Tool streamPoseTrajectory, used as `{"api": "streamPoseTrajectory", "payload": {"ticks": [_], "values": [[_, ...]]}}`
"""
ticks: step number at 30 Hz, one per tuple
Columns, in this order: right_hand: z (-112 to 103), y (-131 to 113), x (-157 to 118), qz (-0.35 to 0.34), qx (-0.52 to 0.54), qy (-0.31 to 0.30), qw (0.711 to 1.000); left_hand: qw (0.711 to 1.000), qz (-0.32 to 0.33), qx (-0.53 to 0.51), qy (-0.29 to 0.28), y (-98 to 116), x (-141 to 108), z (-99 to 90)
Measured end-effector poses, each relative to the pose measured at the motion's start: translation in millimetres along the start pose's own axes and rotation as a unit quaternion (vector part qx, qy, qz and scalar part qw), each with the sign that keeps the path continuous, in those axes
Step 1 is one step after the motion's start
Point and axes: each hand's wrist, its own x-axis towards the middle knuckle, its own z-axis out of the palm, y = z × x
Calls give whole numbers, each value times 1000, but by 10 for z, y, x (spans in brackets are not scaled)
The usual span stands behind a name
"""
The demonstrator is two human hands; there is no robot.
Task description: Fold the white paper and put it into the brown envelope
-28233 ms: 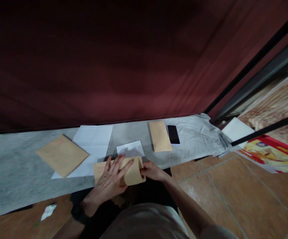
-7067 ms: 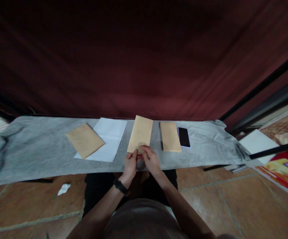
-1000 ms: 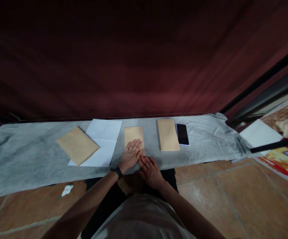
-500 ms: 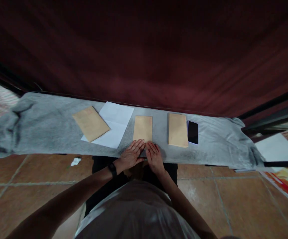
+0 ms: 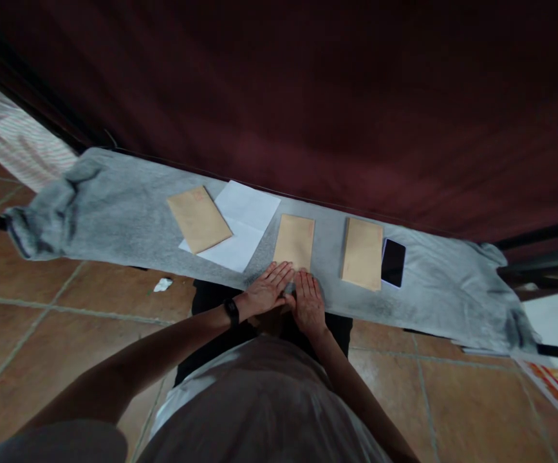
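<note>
A brown paper envelope [image 5: 295,239] lies on the grey cloth in front of me, with small red print near its top right corner. My left hand [image 5: 266,289] rests flat on its lower edge, fingers stretched out. Beside it my right hand [image 5: 308,302] lies flat too, its fingertips on the envelope's lower right part. Both hands are open, and the thumbs come close together. The bottom edge of the envelope is hidden under the fingers. A dark band circles my left wrist.
On the left another brown envelope [image 5: 200,218] overlaps a creased white sheet [image 5: 250,222]. To the right is a stack of brown envelopes [image 5: 363,254], with a phone [image 5: 394,263] alongside. Grey cloth [image 5: 129,218] covers the narrow table. A dark red curtain [image 5: 279,116] hangs behind it.
The view has tilted and shifted, so the table now slopes down to the right. Both hands stay flat on the envelope's lower end, with little change in their pose.
</note>
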Motion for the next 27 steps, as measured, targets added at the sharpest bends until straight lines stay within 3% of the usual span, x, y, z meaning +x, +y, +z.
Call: {"api": "streamPoseTrajectory", "payload": {"ticks": [11,16,22,27], "values": [[-121,137,-89,30,-29,-8,999,998,-36,27,46,-84,-182,17],[-111,-33,-6,38,-13,38,998,997,-43,21,59,-92,-205,10],[32,-328,44,-17,7,19,1000,998,-25,30,48,-92,-217,-63],[27,-244,-7,-2,-12,20,1000,997,-21,37,57,-114,-215,-54]]}}
